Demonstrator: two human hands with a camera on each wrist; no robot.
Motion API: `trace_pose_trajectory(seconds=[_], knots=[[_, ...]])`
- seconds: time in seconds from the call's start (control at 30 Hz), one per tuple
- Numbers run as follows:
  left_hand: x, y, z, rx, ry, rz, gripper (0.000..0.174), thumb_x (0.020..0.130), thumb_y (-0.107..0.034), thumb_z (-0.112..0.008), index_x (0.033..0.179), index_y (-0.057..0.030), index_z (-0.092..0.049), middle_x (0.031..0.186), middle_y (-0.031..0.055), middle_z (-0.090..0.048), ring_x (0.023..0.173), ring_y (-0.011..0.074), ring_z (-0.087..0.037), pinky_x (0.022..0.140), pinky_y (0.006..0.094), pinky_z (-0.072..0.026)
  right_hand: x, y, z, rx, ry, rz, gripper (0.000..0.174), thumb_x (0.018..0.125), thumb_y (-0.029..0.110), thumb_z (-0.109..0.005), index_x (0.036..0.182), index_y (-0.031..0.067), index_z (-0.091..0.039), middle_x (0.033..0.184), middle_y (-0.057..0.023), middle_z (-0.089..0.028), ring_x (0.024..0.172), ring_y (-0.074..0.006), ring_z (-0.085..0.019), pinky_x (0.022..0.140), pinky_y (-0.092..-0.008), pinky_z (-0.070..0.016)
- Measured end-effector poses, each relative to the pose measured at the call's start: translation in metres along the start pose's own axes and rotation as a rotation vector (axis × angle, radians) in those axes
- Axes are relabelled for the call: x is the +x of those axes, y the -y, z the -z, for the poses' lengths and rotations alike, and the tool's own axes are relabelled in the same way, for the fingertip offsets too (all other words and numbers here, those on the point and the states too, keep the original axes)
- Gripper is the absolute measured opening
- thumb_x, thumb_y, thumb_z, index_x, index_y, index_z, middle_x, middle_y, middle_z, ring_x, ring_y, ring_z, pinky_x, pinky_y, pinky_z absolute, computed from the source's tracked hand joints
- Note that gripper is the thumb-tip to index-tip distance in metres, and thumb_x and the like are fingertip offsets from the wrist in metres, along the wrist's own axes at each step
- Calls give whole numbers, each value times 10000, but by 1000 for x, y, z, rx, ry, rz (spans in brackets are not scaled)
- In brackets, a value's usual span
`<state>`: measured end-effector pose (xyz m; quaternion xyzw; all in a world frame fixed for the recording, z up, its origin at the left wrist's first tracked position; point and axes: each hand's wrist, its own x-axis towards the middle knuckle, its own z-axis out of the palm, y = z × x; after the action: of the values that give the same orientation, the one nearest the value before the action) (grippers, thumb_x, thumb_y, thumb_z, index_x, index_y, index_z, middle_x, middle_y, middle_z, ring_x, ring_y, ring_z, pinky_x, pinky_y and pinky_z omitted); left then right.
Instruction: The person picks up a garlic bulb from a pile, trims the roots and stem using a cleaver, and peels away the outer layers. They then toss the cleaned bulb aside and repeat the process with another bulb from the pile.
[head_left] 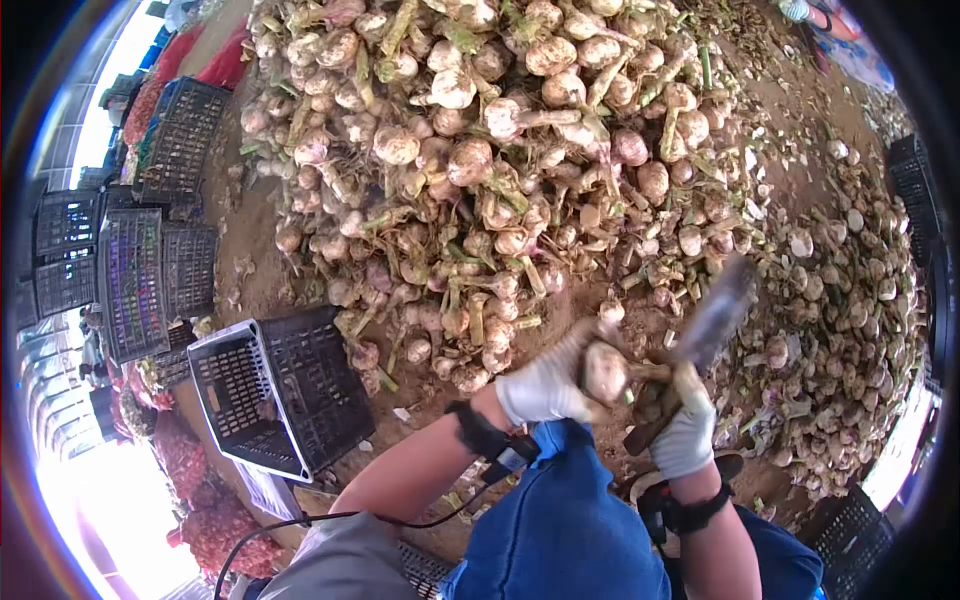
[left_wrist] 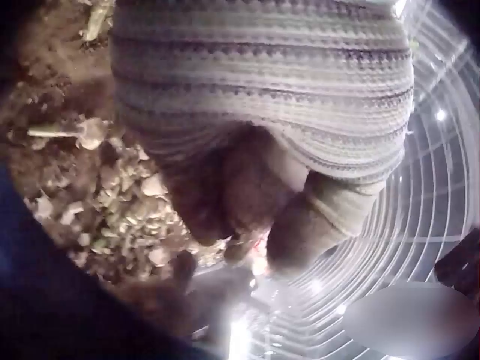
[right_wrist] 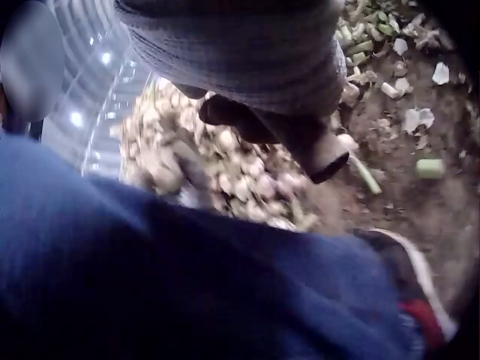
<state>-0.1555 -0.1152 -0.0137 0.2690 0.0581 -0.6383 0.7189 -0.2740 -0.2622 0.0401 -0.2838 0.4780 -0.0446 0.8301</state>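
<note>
In the head view my left hand, in a pale knitted glove, holds a garlic bulb with its stem pointing right. My right hand, gloved too, grips a knife whose wide, blurred blade slants up to the right. The blade's lower end is close by the garlic stem. The left wrist view shows the striped glove with darkened, curled fingertips, and the bulb is mostly hidden there. In the right wrist view the glove has dark-stained fingers; the knife is not clearly seen.
A large heap of garlic with stems lies ahead. Trimmed bulbs form another pile at right. A black crate lies tipped at left, with stacked crates beyond. Blue-clad knees sit below the hands.
</note>
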Motion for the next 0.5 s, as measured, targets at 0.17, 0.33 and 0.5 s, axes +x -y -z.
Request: trace_pose_trajectory(seconds=[0.17, 0.33, 0.5], knots=[[11, -2, 12, 1284, -252, 184, 796, 737, -209, -772, 1393, -69, -343, 965, 110, -607, 910, 177, -568, 811, 305, -493, 22, 24, 72, -378, -309, 177, 203, 781, 196, -678, 942, 78, -639, 717, -36, -612, 544, -128, -521, 478, -256, -441], [20, 15, 86, 1257, -620, 86, 620, 786, -336, -695, 1240, 35, -492, 1113, 251, -620, 1018, 329, -609, 892, 399, -473, 20, 98, 150, 117, -733, 319, 190, 830, 293, -669, 868, 115, -613, 588, 39, -496, 392, -66, -393, 342, -220, -296], [9, 7, 44, 1954, -784, -146, 431, 751, -282, -646, 1089, -30, -559, 1023, 201, -585, 944, 349, -564, 853, 441, -447, 3, 6, 150, -384, -465, 351, 150, 837, 193, -643, 906, 61, -623, 621, 7, -538, 449, -87, -452, 406, -220, -352]])
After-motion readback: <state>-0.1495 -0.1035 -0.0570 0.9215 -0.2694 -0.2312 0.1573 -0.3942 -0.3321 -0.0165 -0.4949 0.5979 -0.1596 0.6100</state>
